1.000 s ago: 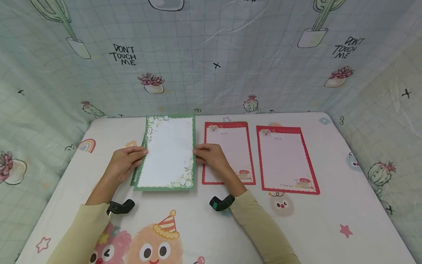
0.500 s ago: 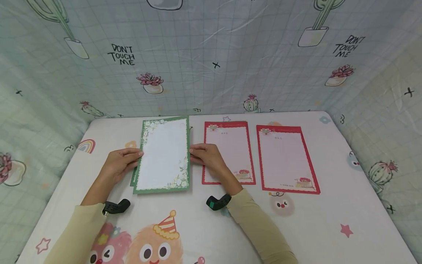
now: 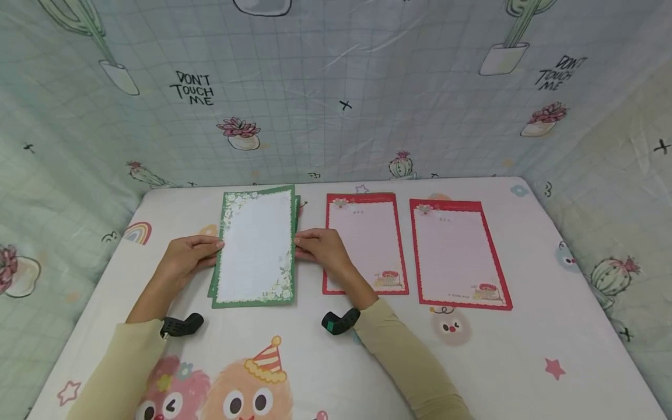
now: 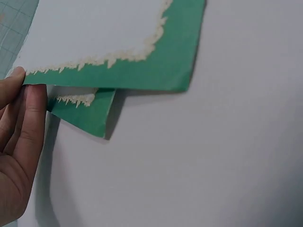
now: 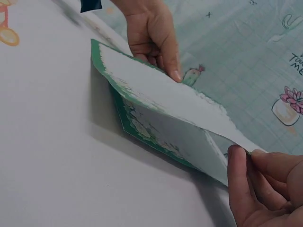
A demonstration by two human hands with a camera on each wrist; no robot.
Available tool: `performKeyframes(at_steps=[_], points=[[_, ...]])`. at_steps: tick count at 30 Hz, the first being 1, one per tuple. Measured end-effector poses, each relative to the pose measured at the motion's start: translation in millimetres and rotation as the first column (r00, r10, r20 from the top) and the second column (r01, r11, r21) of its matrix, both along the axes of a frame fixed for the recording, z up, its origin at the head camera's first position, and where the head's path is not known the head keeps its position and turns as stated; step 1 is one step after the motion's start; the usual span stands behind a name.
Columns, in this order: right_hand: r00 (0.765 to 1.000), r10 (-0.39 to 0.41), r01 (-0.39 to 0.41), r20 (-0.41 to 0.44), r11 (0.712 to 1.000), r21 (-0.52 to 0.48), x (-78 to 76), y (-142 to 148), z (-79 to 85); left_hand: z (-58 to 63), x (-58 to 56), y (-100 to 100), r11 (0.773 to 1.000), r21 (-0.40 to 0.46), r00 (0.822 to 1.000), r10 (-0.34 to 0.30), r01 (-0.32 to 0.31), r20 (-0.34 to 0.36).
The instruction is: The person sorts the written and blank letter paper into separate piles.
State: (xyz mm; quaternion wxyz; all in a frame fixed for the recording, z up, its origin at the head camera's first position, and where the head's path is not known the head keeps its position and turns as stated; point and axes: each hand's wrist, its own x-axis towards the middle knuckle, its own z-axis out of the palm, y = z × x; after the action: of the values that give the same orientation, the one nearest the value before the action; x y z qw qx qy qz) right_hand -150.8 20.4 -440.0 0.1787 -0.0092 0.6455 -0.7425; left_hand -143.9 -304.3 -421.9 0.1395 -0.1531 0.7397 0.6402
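Observation:
A white sheet of stationery paper (image 3: 256, 251) with a green border and printed white flowers is held by both my hands. At its left edge my left hand (image 3: 181, 259) pinches it between thumb and fingers. My right hand (image 3: 322, 249) pinches the right edge, seen close up in the right wrist view. Beneath lies a second green-bordered sheet (image 5: 147, 135), mostly covered. A gap shows between the two sheets in the right wrist view, and one corner of the lower sheet (image 4: 85, 116) sticks out in the left wrist view.
Right of the green sheets lies a red-bordered pink sheet (image 3: 364, 239), partly behind my right hand and forearm. Another red-bordered sheet (image 3: 458, 254) lies farther right, slightly turned. A white cloth with cartoon prints (image 3: 378, 361) covers the table, and a cactus-print curtain (image 3: 336, 134) hangs behind.
Both hands have carried the upper green sheet left and slightly toward me. The lower sheet's right edge now peeks out at the upper right. The red-bordered sheets stay put.

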Motion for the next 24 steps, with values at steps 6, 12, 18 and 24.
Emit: performKeyframes(at_steps=[6,12,18,24], points=[[0.998,-0.014,0.018,-0.06,0.997,0.078,1.6,-3.1,0.2,-1.0,-3.1,-0.5,0.996,-0.074,0.999,-0.045,0.044,-0.012],[0.997,-0.02,0.032,-0.073,0.986,0.165,2.1,-8.0,1.2,-1.6,-6.1,-4.4,0.991,-0.113,0.997,-0.072,0.07,-0.008],[0.991,-0.016,0.046,-0.134,0.973,0.226,-1.3,-11.1,1.0,-1.3,-9.2,-3.2,0.989,-0.131,0.997,-0.073,0.072,-0.003],[0.986,-0.019,0.064,-0.165,0.959,0.277,-3.3,-12.5,1.1,0.7,-9.8,-3.2,0.997,-0.06,0.999,-0.051,0.051,0.003]])
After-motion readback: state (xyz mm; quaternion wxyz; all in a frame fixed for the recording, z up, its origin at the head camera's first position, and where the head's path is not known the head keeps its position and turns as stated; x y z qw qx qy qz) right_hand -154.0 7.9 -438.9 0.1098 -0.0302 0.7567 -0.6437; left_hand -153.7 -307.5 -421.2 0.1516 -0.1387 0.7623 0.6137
